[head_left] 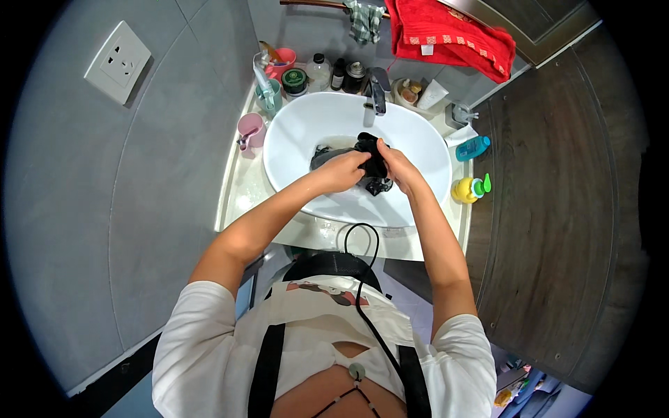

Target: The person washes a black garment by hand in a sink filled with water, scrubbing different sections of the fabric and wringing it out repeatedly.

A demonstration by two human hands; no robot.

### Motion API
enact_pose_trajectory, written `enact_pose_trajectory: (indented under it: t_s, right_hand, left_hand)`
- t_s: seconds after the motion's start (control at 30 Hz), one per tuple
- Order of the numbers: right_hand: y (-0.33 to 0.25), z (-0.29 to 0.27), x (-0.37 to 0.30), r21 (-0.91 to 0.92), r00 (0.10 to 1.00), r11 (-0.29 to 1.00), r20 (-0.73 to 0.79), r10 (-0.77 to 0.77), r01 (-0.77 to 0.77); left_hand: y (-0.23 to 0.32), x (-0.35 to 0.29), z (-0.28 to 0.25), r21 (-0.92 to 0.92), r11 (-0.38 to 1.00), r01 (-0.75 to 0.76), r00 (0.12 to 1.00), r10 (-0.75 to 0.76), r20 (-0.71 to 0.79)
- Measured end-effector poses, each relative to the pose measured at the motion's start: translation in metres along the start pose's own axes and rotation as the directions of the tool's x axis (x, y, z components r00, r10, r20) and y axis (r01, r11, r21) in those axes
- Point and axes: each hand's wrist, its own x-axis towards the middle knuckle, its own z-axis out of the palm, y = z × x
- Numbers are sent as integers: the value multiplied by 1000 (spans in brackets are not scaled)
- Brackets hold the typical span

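Note:
Over the white oval washbasin (287, 150), both hands are closed on a dark, wet-looking black cloth (372, 161). My left hand (340, 172) grips it from the left with the fingers bent into the fabric. On the other side, my right hand (398, 168) pinches its right edge, thumb on top. Part of the cloth is bunched up between the hands, while the rest lies in shallow water at the bottom of the bowl. What kind of garment it is cannot be made out. Just beyond stands the dark metal faucet (378, 89).
A pink mug (251, 130) and a teal cup (269, 97) with a toothbrush stand left of the basin. Jars and bottles line the back. A blue bottle (473, 148) and a yellow pump bottle (468, 189) stand at right. A red towel (446, 38) hangs above.

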Motion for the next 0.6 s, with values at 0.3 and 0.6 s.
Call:
enact_pose_trajectory:
  t_s: [0.3, 0.6]
  right_hand:
    - [0, 24, 18, 190, 968, 949, -68, -243, 252]
    - [-41, 18, -17, 676, 876, 669, 72, -476, 308]
  left_hand:
    - [-49, -44, -10, -370, 826, 425, 901, -426, 85]
    - [-83, -40, 14, 242, 902, 357, 873, -231, -429]
